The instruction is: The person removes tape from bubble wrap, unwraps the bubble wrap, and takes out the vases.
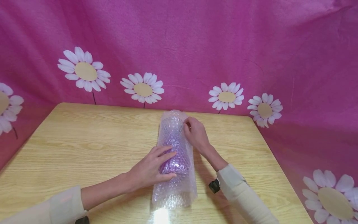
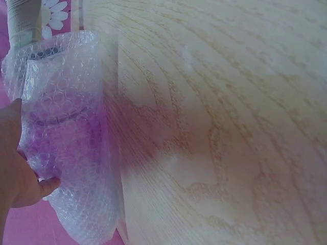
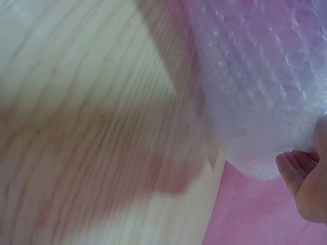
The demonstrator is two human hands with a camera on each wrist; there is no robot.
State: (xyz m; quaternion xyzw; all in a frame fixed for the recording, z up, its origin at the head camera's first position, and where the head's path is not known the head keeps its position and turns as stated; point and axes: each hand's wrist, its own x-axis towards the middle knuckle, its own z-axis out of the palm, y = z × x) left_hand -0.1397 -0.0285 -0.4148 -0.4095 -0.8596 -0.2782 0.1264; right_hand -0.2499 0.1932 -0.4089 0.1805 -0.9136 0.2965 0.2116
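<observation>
1. Magenta cloth (image 1: 181, 46) printed with white daisies hung behind and beside our wood-grained table (image 1: 98, 143).
2. On the table, between our hands, lay a purple object (image 1: 179, 157) inside clear bubble wrap (image 1: 173, 189). Its long axis ran away from us, perhaps so that both hands could reach it from either side. Through the bubbles we could not tell what it was.
3. The wrap extended past the object toward us, and its far end lay near the table's back edge.
4. We had our left hand (image 1: 149, 169) over the bundle's middle, fingers spread and nearly straight, resting on the wrap without gripping. We judged that this steadied it against rolling.
5. Our right hand (image 1: 197, 132) was at the far right edge, fingers curled, thumb and fingertips apparently pinching the wrap, likely to control that loose edge.
6. Farther out, pale sleeves (image 1: 249, 199) covered our forearms, and a black device (image 1: 214, 186) sat at the right cuff, probably strapped there to leave the fingers free.
</observation>
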